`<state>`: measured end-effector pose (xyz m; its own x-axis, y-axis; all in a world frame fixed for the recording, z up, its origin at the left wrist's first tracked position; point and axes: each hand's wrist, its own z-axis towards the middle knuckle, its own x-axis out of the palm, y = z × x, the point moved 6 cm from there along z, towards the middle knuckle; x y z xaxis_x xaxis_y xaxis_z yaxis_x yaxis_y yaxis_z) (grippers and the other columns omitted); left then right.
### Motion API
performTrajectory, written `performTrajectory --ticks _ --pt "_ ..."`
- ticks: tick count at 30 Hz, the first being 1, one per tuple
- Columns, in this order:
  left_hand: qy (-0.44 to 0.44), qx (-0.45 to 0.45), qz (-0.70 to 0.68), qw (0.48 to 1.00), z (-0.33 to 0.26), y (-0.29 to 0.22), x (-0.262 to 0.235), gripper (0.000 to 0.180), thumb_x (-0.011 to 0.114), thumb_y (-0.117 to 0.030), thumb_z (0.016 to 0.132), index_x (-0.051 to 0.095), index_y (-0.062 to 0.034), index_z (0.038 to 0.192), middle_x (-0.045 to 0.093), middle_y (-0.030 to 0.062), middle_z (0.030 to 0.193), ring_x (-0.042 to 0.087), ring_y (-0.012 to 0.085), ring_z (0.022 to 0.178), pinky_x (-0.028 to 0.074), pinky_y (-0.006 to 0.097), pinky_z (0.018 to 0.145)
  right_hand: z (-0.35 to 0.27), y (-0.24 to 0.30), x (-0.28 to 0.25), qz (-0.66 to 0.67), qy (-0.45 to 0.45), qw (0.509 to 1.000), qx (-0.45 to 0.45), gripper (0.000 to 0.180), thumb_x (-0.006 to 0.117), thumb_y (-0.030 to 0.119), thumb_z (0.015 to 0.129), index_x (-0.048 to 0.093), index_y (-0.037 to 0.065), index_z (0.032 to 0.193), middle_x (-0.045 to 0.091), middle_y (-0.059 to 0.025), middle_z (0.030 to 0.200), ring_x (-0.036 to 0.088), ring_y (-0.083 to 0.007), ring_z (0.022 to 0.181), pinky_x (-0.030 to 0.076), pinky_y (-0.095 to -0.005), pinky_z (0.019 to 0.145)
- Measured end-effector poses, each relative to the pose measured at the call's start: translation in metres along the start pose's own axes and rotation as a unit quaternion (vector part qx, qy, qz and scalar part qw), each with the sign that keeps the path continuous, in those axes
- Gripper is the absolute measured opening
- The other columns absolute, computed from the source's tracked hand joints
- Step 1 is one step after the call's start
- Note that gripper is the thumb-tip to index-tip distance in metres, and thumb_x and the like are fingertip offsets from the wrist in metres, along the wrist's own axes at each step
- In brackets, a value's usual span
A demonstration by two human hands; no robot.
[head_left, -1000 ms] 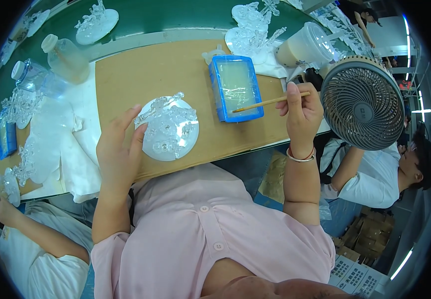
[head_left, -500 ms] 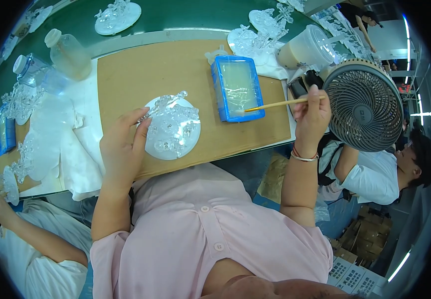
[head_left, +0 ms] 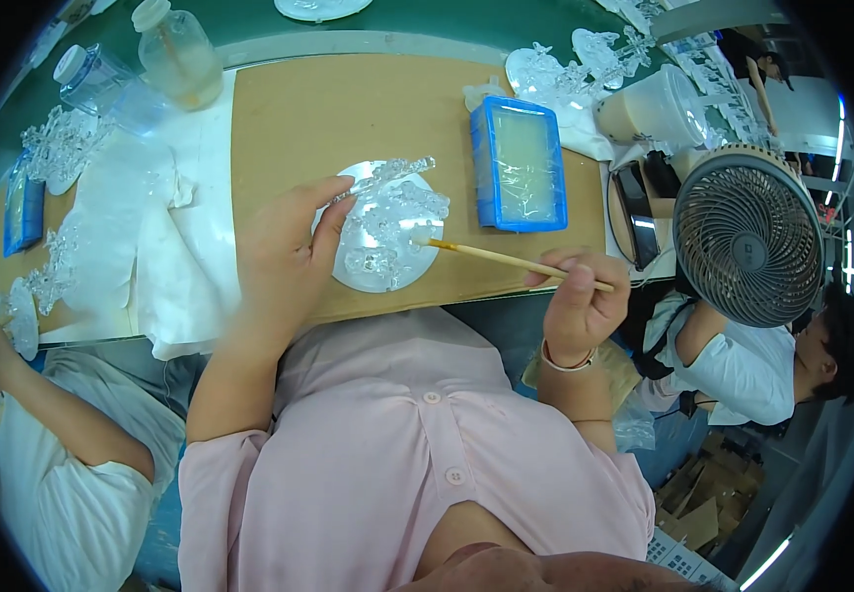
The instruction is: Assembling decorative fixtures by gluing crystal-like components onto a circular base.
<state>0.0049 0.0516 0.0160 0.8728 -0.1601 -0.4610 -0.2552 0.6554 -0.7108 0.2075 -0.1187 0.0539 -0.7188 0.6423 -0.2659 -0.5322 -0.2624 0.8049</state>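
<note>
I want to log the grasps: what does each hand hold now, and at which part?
The right hand holds a thin wooden brush at its rear end. The left hand grips the round clear ornament at its left edge.

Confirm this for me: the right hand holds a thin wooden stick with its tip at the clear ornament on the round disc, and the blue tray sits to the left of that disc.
Not quite. The blue tray sits to the right of the round disc, not the left, as the head view shows. The rest stands: the right hand holds the thin wooden stick with its tip at the clear ornament on the disc.

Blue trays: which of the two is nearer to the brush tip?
The larger blue tray with pale liquid, on the brown board right of the disc; the other blue tray lies far left.
</note>
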Motion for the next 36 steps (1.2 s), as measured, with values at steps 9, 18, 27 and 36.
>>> performTrajectory --ticks 9,18,27,36 --pt "0.024 -0.008 0.015 1.0 0.0 -0.003 -0.001 0.016 0.07 -0.002 0.08 0.069 -0.0038 0.096 0.07 0.0096 0.09 0.068 0.0205 0.081 0.051 0.027 0.071 0.017 0.024 0.052 -0.181 0.195 0.953 -0.142 0.005 0.056 0.004 0.09 0.052 0.001 0.089 0.066 -0.0149 0.077 0.063 -0.0211 0.062 0.048 -0.0283 0.057" --pt "0.014 0.021 0.023 0.999 0.001 -0.005 -0.001 0.016 0.071 -0.003 0.079 0.069 -0.004 0.094 0.07 0.0091 0.088 0.068 0.0221 0.079 0.052 0.029 0.068 0.023 0.024 0.062 -0.175 0.215 0.951 -0.137 0.003 0.056 0.002 0.089 0.053 0.001 0.089 0.065 -0.014 0.076 0.063 -0.0237 0.062 0.048 -0.0292 0.057" --pt "0.019 0.049 0.04 0.998 0.003 -0.008 -0.004 0.01 0.067 -0.007 0.082 0.064 -0.0067 0.091 0.067 0.0075 0.082 0.065 0.0252 0.074 0.051 0.035 0.064 0.01 0.031 0.059 -0.158 0.294 0.929 -0.161 0.005 0.055 0.004 0.09 0.052 0.001 0.091 0.066 -0.016 0.082 0.064 -0.0259 0.067 0.05 -0.0297 0.06" --pt "0.045 0.036 0.038 0.998 0.003 -0.008 -0.002 0.012 0.069 -0.006 0.081 0.065 -0.0056 0.092 0.069 0.0087 0.088 0.066 0.0249 0.076 0.051 0.033 0.064 0.017 0.012 0.072 -0.068 0.271 0.955 -0.101 0.005 0.052 0.001 0.092 0.049 0.001 0.096 0.065 -0.0192 0.085 0.066 -0.0258 0.074 0.051 -0.0302 0.064"
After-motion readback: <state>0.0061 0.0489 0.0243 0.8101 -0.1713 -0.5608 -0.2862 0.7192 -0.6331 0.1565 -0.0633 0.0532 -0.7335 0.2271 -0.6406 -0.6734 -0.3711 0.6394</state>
